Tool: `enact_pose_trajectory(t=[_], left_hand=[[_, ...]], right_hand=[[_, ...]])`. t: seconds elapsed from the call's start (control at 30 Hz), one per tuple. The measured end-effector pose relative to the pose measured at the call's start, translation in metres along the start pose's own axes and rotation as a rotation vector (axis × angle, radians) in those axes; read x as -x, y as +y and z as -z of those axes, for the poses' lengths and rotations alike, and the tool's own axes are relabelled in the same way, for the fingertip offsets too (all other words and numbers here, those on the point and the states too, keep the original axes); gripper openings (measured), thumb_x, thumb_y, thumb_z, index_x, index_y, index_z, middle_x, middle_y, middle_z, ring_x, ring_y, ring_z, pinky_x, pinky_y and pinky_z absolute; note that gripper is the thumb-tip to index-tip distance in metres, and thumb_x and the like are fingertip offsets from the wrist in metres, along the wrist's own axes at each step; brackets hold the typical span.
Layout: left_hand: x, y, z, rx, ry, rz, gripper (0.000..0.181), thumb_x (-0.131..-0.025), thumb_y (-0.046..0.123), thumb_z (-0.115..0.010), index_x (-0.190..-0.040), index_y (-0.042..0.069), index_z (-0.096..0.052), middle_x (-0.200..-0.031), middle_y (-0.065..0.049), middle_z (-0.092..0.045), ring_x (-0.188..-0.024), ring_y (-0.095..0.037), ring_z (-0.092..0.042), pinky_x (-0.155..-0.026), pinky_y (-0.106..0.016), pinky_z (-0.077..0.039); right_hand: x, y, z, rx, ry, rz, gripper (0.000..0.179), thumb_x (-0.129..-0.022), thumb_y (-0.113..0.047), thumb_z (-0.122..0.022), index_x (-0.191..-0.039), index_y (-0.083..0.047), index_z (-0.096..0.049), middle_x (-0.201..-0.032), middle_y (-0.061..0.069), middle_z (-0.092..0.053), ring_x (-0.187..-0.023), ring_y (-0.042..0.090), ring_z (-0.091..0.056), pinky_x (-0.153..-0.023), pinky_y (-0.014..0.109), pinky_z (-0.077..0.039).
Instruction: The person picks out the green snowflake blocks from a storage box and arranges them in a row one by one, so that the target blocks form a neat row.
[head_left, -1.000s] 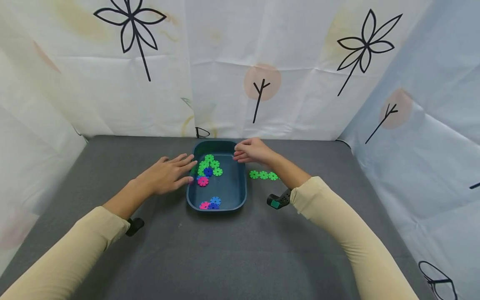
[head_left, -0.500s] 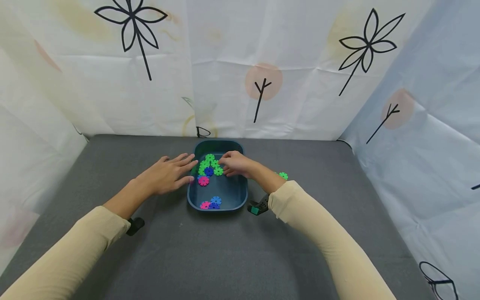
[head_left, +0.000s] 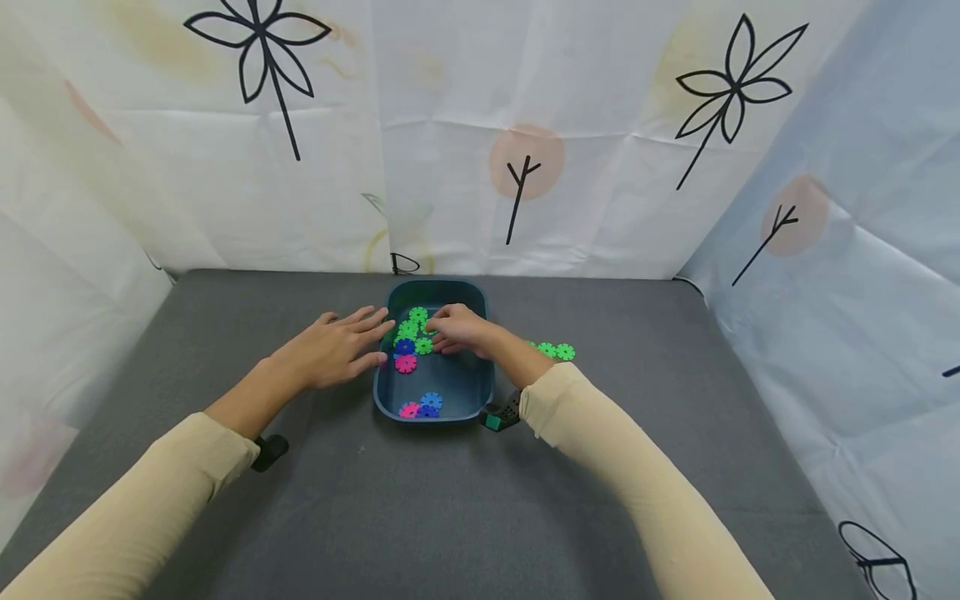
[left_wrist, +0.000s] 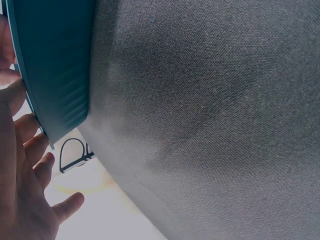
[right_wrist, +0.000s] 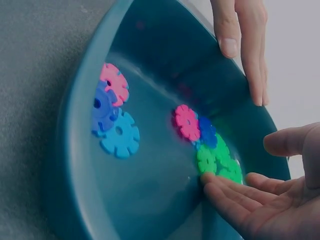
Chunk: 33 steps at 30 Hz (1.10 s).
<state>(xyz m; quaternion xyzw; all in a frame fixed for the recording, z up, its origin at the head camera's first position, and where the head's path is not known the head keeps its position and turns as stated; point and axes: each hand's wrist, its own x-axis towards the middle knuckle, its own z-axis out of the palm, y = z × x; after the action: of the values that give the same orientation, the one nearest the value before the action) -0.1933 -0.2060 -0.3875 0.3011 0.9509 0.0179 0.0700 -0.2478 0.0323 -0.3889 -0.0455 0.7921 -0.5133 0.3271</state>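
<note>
A dark teal tray (head_left: 450, 387) stands on the grey table. The left hand (head_left: 337, 350) lies at its left rim with fingers spread; in the left wrist view these fingers touch the tray's edge. Inside the tray, the right hand (head_left: 461, 329) reaches over the far half. Its straight fingertips touch a green notched disc (right_wrist: 206, 160) in the right wrist view, and the thumb stands apart. More green discs (head_left: 407, 330) cluster there, beside a dark blue disc (head_left: 405, 347) and a pink disc (head_left: 406, 363). Part of the cluster is hidden behind the right hand.
At the tray's near end lie a pink disc (right_wrist: 115, 82), a dark blue disc (right_wrist: 104, 112) and a light blue disc (right_wrist: 120, 134), overlapping. A row of green discs (head_left: 555, 351) lies on the table right of the tray, partly behind the right forearm. Patterned cloth (head_left: 450, 167) hangs behind.
The right hand has moved from the tray's right rim leftward to the cluster. A green disc and the dark blue disc have slid left. The left hand has stayed put.
</note>
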Motion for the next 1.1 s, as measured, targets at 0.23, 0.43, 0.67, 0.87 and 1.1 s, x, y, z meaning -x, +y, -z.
enact_pose_trajectory(t=[0.23,0.43,0.67,0.87,1.1], left_hand=[[0.001,0.001,0.001,0.003,0.008,-0.007,0.063,-0.103,0.043,-0.050,-0.154,0.007,-0.037,-0.160,-0.017,-0.030,-0.147,-0.039,-0.026,-0.107,-0.070,-0.028],[0.001,0.003,0.001,0.010,0.005,-0.009,0.063,-0.104,0.042,-0.049,-0.154,0.007,-0.036,-0.160,-0.017,-0.029,-0.147,-0.040,-0.026,-0.107,-0.070,-0.027],[0.001,0.001,0.000,0.013,0.011,-0.005,0.063,-0.103,0.041,-0.050,-0.154,0.007,-0.037,-0.160,-0.017,-0.029,-0.147,-0.039,-0.025,-0.107,-0.070,-0.027],[0.002,0.001,0.000,0.008,0.019,-0.016,0.061,-0.104,0.041,-0.049,-0.154,0.007,-0.037,-0.160,-0.017,-0.030,-0.147,-0.039,-0.026,-0.107,-0.070,-0.028],[0.002,0.001,-0.001,0.014,0.025,-0.027,0.062,-0.104,0.041,-0.049,-0.154,0.007,-0.037,-0.160,-0.017,-0.030,-0.147,-0.039,-0.026,-0.107,-0.070,-0.028]], right_hand=[[-0.002,-0.002,-0.009,-0.027,-0.019,-0.002,0.039,-0.104,-0.016,-0.052,-0.137,0.004,-0.051,-0.124,0.026,-0.064,-0.113,0.035,-0.065,-0.099,0.042,-0.050],[-0.003,0.000,-0.011,-0.047,-0.038,0.003,0.040,-0.105,-0.016,-0.050,-0.138,0.005,-0.048,-0.126,0.027,-0.062,-0.116,0.035,-0.063,-0.100,0.043,-0.049],[-0.005,0.000,-0.018,-0.089,-0.062,-0.003,0.037,-0.105,-0.014,-0.049,-0.136,0.006,-0.048,-0.126,0.027,-0.063,-0.118,0.036,-0.062,-0.101,0.044,-0.049],[-0.005,-0.001,-0.025,-0.088,-0.077,-0.004,0.042,-0.102,-0.007,-0.052,-0.140,0.007,-0.044,-0.127,0.027,-0.063,-0.118,0.036,-0.062,-0.100,0.043,-0.049],[-0.006,0.000,-0.029,-0.052,-0.102,0.003,0.045,-0.100,-0.002,-0.056,-0.141,0.007,-0.043,-0.124,0.026,-0.064,-0.117,0.035,-0.063,-0.098,0.040,-0.051]])
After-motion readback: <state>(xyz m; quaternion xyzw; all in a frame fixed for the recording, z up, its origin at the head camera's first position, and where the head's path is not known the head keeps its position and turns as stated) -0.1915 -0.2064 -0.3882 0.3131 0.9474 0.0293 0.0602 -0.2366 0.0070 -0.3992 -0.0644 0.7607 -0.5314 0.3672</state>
